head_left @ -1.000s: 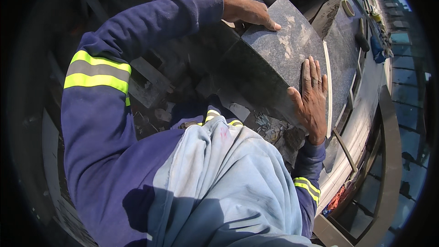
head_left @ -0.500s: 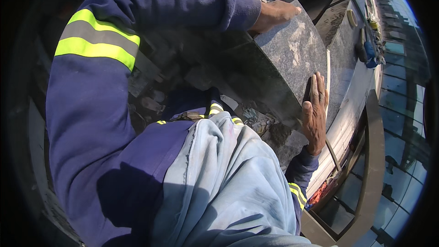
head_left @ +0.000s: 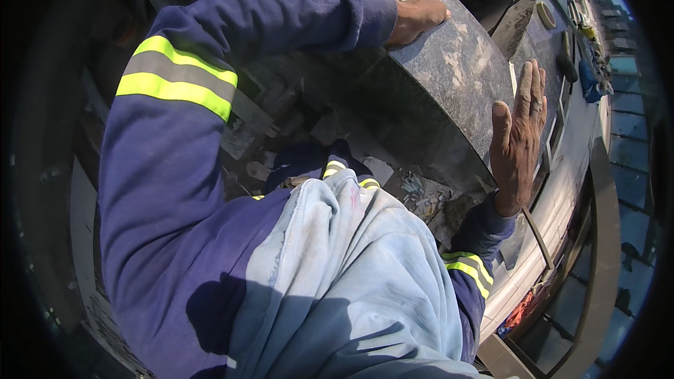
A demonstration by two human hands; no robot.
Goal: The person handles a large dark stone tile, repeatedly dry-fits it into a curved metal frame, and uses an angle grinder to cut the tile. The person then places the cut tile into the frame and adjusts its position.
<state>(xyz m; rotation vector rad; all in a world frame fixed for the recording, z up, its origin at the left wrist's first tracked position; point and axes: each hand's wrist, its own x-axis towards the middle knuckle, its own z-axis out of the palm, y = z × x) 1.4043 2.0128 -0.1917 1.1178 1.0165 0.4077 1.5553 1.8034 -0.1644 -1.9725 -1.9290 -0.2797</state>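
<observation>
The grey speckled slab [head_left: 472, 74] lies ahead of me and to the right, between my two hands, with pale dusty patches on its top. Its left edge runs from beside my left hand [head_left: 419, 17] back toward me, to just beside my right hand [head_left: 518, 133]; past that edge there is open room in a shaded hollow, with broken rubble [head_left: 421, 193] at the bottom, near my waist. On the right the slab meets a second grey panel [head_left: 537, 45], so there is little room that way, and beyond the panel a curved brown frame [head_left: 605, 224] bends along the right side. My left hand is at the slab's far left part, fingers bent, most of them hidden; I cannot tell whether they grip the edge. My right hand is spread flat, fingers straight and close together, thumb apart, over the slab's near right end; I cannot tell whether the palm touches it. Far right, on the second panel, lies a ring-shaped roll [head_left: 545, 15], with a dark rounded tool [head_left: 566, 62] nearer me and a blue item [head_left: 592, 84] beside it.
</observation>
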